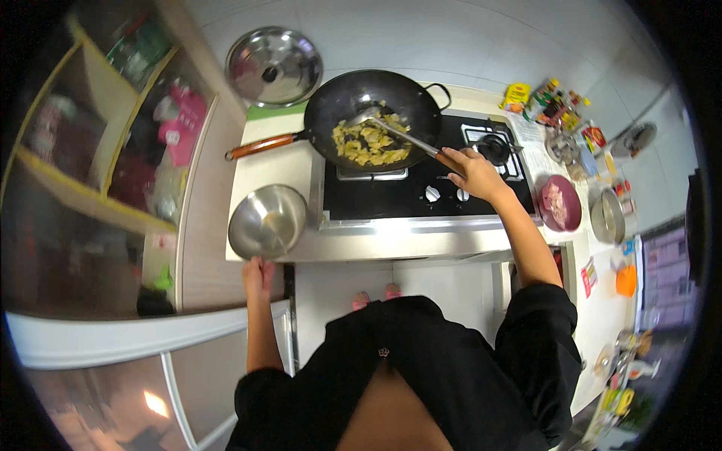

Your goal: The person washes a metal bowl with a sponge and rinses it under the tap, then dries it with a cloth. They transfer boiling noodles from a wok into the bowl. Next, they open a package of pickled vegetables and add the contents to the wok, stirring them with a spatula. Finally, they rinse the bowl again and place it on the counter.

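My right hand (477, 174) is closed around the wooden handle of a metal ladle (411, 138). The ladle's rounded head rests in a black wok (323, 105), touching yellow pieces of food (368, 146) that look like scrambled egg. The wok sits on the left burner of a black gas stove (391, 201), its wooden handle (263, 145) pointing left. At the counter's front left edge, my left hand (259, 276) pinches the near rim of a stainless steel bowl (268, 223). Only a little residue shows inside the bowl.
A shiny lid (274, 66) leans on the wall behind the wok. Right of the stove stand a dark pink bowl (573, 204) of pale meat, a metal bowl (608, 216) and several seasoning bottles (553, 101). A tall cabinet (207, 218) borders the counter's left side.
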Action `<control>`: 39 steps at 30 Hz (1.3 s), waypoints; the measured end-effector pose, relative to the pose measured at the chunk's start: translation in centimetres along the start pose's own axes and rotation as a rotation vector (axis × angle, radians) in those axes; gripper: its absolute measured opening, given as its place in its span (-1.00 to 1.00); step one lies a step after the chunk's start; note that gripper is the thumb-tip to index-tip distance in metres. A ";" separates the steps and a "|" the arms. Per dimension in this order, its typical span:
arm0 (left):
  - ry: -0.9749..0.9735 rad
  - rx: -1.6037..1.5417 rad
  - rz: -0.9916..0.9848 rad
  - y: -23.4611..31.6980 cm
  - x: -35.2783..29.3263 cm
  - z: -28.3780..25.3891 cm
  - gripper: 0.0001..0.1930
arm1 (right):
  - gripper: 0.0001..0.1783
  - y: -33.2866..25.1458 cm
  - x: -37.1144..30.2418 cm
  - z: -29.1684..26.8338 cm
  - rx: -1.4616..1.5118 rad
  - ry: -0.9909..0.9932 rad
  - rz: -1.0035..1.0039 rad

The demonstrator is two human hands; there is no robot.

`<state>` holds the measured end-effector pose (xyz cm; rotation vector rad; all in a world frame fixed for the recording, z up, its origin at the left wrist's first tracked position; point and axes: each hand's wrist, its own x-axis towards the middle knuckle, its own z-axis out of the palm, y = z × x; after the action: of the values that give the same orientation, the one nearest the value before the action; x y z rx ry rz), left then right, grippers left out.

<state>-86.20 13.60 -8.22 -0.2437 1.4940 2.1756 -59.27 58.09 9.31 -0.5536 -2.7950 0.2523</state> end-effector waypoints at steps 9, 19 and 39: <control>-0.453 0.246 -0.330 -1.2 -10.5 7.4 -0.87 | -0.77 -8.7 -21.5 -6.5 0.529 0.061 0.480; -1.264 0.481 -0.758 -16.2 -32.3 19.6 -0.67 | -0.75 -18.0 -55.2 -7.5 0.382 0.431 1.148; -1.867 0.897 -1.032 -45.6 -85.6 28.2 -0.77 | -0.77 -26.0 -98.9 -13.7 0.371 0.872 1.839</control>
<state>13.51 27.50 -0.20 0.8724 0.6011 0.1939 23.67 -3.09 4.52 -2.1586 -0.7229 0.5892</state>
